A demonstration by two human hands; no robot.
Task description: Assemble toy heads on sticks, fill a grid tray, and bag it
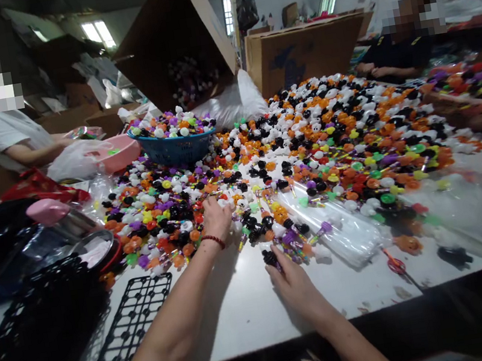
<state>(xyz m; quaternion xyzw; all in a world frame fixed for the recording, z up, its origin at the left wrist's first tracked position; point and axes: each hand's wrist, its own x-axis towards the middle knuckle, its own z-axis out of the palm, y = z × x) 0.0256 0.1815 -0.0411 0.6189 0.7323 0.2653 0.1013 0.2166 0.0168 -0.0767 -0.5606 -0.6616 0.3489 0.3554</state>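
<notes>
My right hand [295, 285] is closed, its thumb and fingers pinching a small black plastic figure [270, 256] just above the white tabletop [240, 321]. My left hand [217, 219], a dark red bead bracelet at its wrist, reaches into the near edge of a heap of small plastic figures [341, 122] in orange, white, black, purple and green. Its fingers curl down among white and red pieces; what they pinch is hidden. Several figures have colourful striped sticks. Beside my right hand lies a stack of clear plastic bags [340, 229].
A black plastic grid [129, 326] lies at my left, near a pink-lidded flask [57, 216]. Behind are a blue basket [178, 147] of figures, a pink basin [115, 154] and a tipped cardboard box [206, 21]. Red-handled scissors [396, 266] lie front right. Two people sit across.
</notes>
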